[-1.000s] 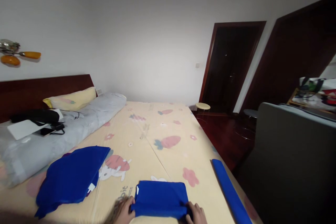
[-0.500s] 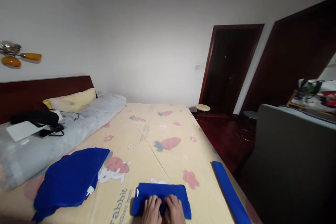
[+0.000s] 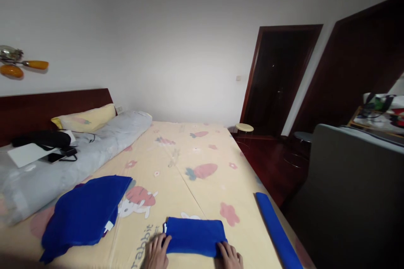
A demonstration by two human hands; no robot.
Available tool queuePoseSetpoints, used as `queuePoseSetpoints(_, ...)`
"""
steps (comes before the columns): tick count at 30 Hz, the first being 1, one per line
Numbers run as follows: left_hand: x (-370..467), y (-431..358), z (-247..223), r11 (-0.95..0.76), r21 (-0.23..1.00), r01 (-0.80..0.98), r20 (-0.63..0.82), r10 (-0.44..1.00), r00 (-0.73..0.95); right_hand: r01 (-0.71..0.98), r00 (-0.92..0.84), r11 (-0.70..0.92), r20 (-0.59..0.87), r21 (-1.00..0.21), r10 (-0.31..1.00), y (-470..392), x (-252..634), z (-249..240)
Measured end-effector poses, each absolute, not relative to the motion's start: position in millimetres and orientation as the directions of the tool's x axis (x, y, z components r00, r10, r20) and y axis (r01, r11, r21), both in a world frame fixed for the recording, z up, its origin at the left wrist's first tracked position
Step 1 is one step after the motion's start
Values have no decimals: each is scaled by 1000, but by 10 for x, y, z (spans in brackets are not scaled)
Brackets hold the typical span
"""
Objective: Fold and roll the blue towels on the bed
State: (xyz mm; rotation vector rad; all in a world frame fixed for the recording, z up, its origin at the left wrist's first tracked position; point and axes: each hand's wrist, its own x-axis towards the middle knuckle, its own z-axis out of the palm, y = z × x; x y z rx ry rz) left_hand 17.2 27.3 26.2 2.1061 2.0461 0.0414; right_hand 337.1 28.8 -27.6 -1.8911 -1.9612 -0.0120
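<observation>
A small folded blue cloth (image 3: 195, 236) lies flat on the yellow printed bedsheet (image 3: 195, 151) near the bed's front edge. My left hand (image 3: 157, 252) rests at its left end with fingers spread, touching the cloth's edge. At the right end lies my right hand (image 3: 229, 255), fingers flat on the near corner. Neither hand grips anything. A loose stack of blue cloths (image 3: 83, 214) sits to the left. A long rolled blue cloth (image 3: 275, 229) lies along the bed's right edge.
A grey bolster (image 3: 78, 153) with a phone, cables and white paper (image 3: 23, 154) runs along the left. A yellow pillow (image 3: 85, 118) leans on the dark headboard. A grey chair back (image 3: 353, 185) stands right, two stools (image 3: 243, 127) and dark doors beyond.
Half a second ago both hands pressed side by side on the middle of the folded cloth. They have slid apart to its left and right ends.
</observation>
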Motion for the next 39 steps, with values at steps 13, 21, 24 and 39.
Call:
queuePoseSetpoints(13,195,309,761,-138,249,959,-120,978,172,914,-124,236,325,-331,938,303,3338,238)
queuePoseSetpoints(21,66,128,864,-194,319,928,-137,959,248,876,-176,235,173,-422,969,221,3477,417)
queuePoseSetpoints(24,31,121,828,-191,331,924,-142,958,249,880,-175,191,77,-435,982,244,3500,430)
queuePoseSetpoints(39,67,377,796,83,384,920,-192,981,-8,926,-61,90,89,-365,994,423,3452,329)
